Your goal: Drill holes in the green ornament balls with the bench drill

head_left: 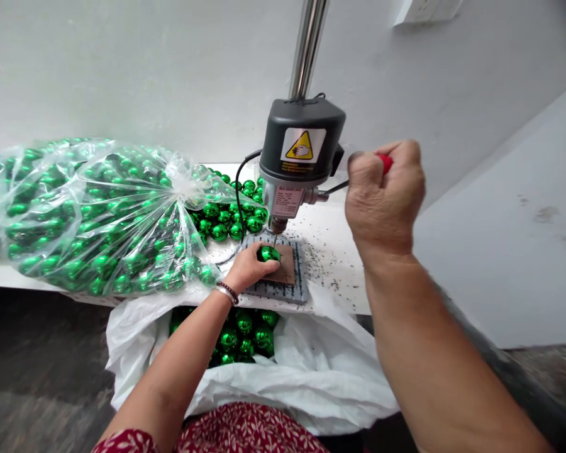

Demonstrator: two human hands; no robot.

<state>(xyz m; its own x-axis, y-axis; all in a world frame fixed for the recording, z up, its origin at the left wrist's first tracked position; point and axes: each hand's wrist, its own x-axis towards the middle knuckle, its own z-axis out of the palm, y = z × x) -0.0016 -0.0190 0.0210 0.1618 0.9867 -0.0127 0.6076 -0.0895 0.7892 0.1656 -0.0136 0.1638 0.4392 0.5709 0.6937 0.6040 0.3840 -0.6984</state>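
My left hand (251, 267) grips a shiny green ball (268, 254) between thumb and fingers, on a brown board (287, 265) that lies on the grey drill base (300, 290). Right above the ball is the thin bit of a small bench drill (302, 141); whether it touches the ball is too small to tell. My right hand (385, 198) is wrapped round the red-ended lever (385, 162) at the drill's right side.
A knotted clear bag (99, 220) of green balls lies on the left of the white table (344, 270), with loose balls (219, 231) behind. Dark shavings surround the base. Below the edge, an open white bag (311, 377) holds more balls. A black cable (238, 182) hangs beside the drill.
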